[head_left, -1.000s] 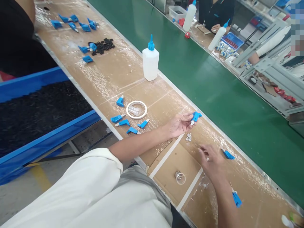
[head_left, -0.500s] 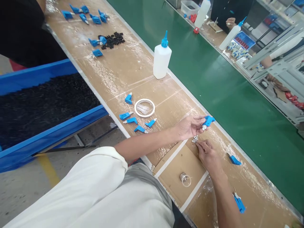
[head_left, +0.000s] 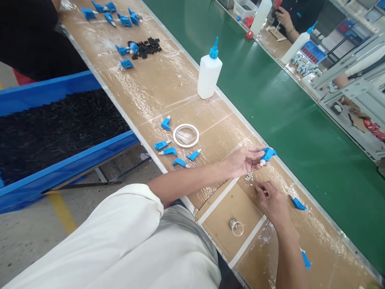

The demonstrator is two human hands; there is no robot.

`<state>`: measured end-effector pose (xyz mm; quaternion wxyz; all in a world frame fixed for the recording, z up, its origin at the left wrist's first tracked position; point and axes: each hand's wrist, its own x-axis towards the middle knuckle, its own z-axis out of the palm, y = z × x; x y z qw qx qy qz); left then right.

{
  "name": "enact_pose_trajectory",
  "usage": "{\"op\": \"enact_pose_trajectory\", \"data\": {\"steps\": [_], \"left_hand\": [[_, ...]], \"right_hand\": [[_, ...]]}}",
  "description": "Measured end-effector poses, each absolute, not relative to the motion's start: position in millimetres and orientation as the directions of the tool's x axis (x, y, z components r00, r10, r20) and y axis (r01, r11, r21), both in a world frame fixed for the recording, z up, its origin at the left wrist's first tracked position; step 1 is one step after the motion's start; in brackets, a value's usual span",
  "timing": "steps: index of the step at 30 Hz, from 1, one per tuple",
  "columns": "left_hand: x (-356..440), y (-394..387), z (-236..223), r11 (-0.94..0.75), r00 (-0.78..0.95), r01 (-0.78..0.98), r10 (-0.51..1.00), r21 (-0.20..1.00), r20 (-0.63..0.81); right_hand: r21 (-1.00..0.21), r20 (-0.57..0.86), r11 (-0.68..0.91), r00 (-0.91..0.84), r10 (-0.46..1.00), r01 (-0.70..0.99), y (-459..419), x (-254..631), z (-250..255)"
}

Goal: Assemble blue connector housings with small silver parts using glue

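- The blue piece (head_left: 268,154) is held just above the worktop (head_left: 219,136), near its far edge by the green surface (head_left: 270,120); its white end (head_left: 262,162) points down toward the near side.
- The left hand (head_left: 240,160) has it between thumb and fingers, closed narrow around it.
- The right hand (head_left: 272,200) is just to the near right, its fingers curled inward; whether they hold anything cannot be told.
- Small pale bits (head_left: 249,176) lie loosely heaped on the worktop, beneath the left hand and beside the right fingertips.
- The step in hand looks like steadying the piece with one hand while the other works beside the bits; the next move calls for a fine pinch and a steady left grip, since the bits are tiny.
- On the near side lies a cardboard sheet (head_left: 216,220) crossed by pale strips, with a small clear cup (head_left: 237,229) on it.
- Two more blue pieces, one farther (head_left: 298,204) and one nearer (head_left: 306,260), lie to the right.
- To the left, five blue pieces (head_left: 194,155) lie around the left and near sides of a white ring (head_left: 186,146).
- Beyond the ring stands a white bottle (head_left: 209,76) with a blue nozzle; black parts (head_left: 150,49) are heaped farther left.
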<state>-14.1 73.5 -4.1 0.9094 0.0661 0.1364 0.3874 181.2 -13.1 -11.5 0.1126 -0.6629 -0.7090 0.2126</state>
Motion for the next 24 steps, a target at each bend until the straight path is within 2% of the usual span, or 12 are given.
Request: {"op": "enact_pose_trajectory", "data": {"steps": [3,8,18,24], "left_hand": [[-14,73,-3,0.696,0.664,-0.682,0.718,0.225,-0.207],[-13,71,-3,0.699,0.665,-0.676,0.715,0.233,-0.214],[-12,69,-7,0.700,0.674,-0.676,0.714,0.230,-0.191],[-11,64,-7,0.699,0.669,-0.673,0.714,0.241,-0.204]], "right_hand": [[-0.390,-0.236,-0.155,0.064,0.970,0.908,-18,175,-10],[-0.317,-0.334,-0.273,0.162,0.928,0.909,-17,161,-11],[-0.150,-0.351,-0.296,0.230,0.908,0.943,-4,135,5],[-0.168,-0.336,-0.314,0.245,0.909,0.934,-7,127,7]]}}
